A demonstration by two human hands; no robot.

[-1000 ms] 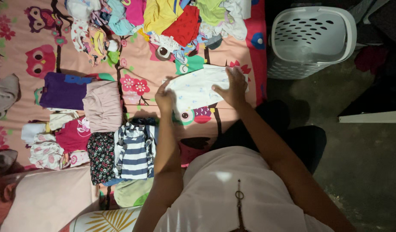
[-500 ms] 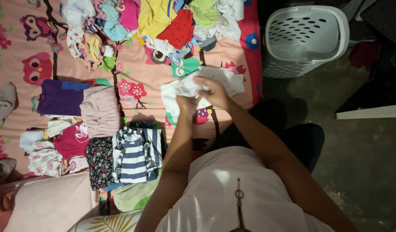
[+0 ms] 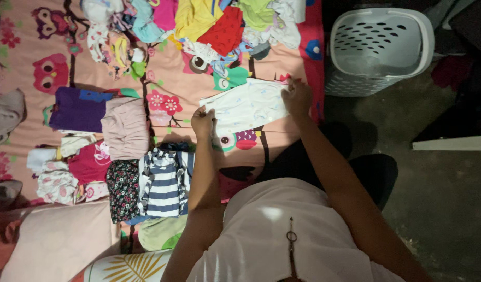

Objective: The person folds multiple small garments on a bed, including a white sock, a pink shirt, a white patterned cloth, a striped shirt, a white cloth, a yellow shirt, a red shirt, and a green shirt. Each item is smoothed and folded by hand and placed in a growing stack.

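I have a small white garment [image 3: 248,107] laid flat on the pink owl-print blanket [image 3: 162,78], and I hold it at both ends. My left hand [image 3: 202,122] is closed on its left edge, fingers pinched over the cloth; my right hand [image 3: 297,97] is curled on its right edge, close to the blanket's red border. The garment lies just nearer than the heap of unfolded clothes [image 3: 198,23] at the far side, where yellow, red, green and pale blue pieces are jumbled together. To the left of my left hand sit folded things: a purple top [image 3: 73,109], a dusty pink piece [image 3: 125,128] touching it, and nearer to me a blue-and-white striped top [image 3: 165,183] beside a dark floral one [image 3: 123,190]. Off the blanket, far right, a white laundry basket [image 3: 379,49] stands on the dark floor.
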